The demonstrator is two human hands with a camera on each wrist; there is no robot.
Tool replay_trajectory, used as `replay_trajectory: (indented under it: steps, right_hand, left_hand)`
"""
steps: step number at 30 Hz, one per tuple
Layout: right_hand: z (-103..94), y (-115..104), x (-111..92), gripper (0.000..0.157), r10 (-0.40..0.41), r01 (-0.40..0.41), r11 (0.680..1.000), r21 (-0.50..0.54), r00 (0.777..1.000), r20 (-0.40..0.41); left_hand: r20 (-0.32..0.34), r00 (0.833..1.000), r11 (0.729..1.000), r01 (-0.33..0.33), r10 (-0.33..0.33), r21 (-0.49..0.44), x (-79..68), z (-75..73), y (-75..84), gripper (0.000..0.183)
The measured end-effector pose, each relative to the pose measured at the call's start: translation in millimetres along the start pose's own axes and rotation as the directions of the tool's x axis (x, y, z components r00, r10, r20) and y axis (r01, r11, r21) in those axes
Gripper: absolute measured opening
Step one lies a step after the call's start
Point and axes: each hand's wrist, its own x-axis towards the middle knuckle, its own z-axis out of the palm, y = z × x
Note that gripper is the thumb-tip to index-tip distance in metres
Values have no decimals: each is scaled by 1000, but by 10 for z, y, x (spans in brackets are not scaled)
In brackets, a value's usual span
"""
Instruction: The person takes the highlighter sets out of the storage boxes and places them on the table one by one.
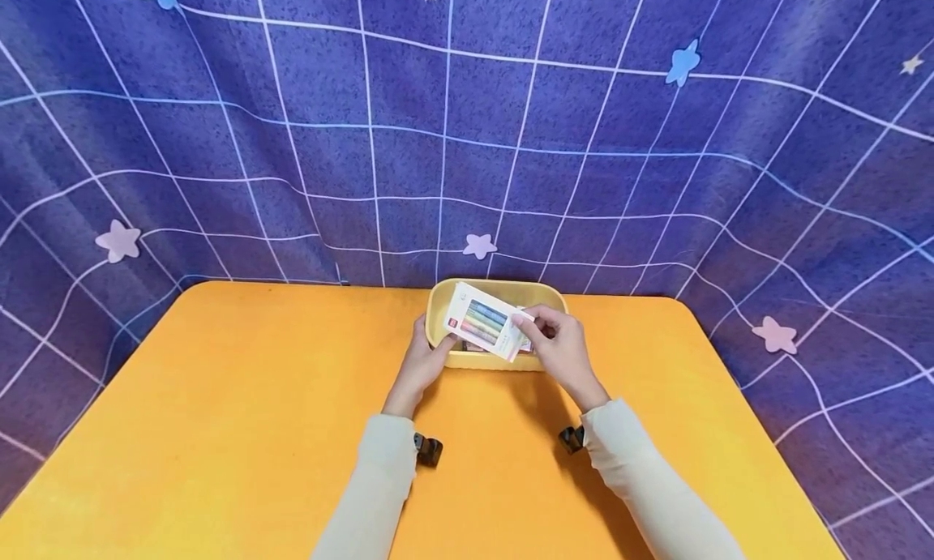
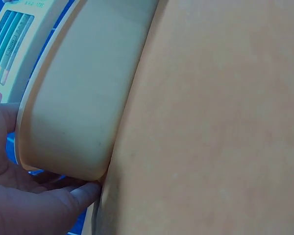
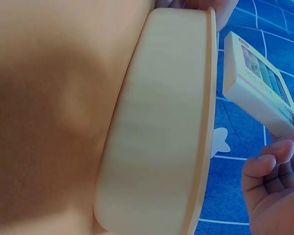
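A white box of colored pens (image 1: 481, 321) with a clear window slants over a pale yellow bin (image 1: 496, 364). My right hand (image 1: 563, 351) pinches the box by its right end, thumb on its face. In the right wrist view the pen box (image 3: 257, 85) hangs beyond the bin's rim, apart from it. My left hand (image 1: 422, 364) grips the bin's left end, with the thumb at the rim and the fingers round the outer wall (image 2: 83, 98). Other small packages lie in the bin, mostly hidden under the box.
The bin stands near the far edge of an orange table (image 1: 255, 430). Right behind that edge hangs a blue curtain (image 1: 409, 163) with white grid lines and stars. Dark wrist cameras (image 1: 429, 450) sit at both sleeves.
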Motion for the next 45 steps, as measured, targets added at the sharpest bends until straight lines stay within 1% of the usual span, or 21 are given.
replay_trajectory:
  steps: [7,12,15,19,23,32,39,45]
  right_hand:
    - [-6,-30,-53,16,34,-34,999,6,999,-8]
    - [-52,-259,-154,16,63,-63,998,8,998,8]
    - [-86,-396,-219,17,60,-60,998,12,998,11]
    - [-97,-432,-277,17,60,-60,998,28,998,13]
    - [-91,-413,-325,18,71,-72,997,42,997,28]
    - [-74,-376,-393,18,102,-104,993,58,994,23]
    - [19,-32,-422,21,80,-80,994,77,997,1]
    - [24,-30,-484,22,85,-85,991,99,996,4]
  left_hand:
    - [-9,1000,1000,6,-6,12,5,9,-3,75]
    - [-2,1000,1000,28,-28,11,7,15,-9,74]
    - [-5,1000,1000,22,-22,7,12,19,-8,73]
    - [-13,1000,1000,10,-9,14,14,14,-7,72]
    - [-14,1000,1000,17,-17,23,11,10,-19,70]
    - [-5,1000,999,18,-18,29,24,1,-19,70]
    - [2,1000,1000,7,-7,19,29,-5,-17,71]
    - [1,1000,1000,12,-12,1,30,0,-22,73]
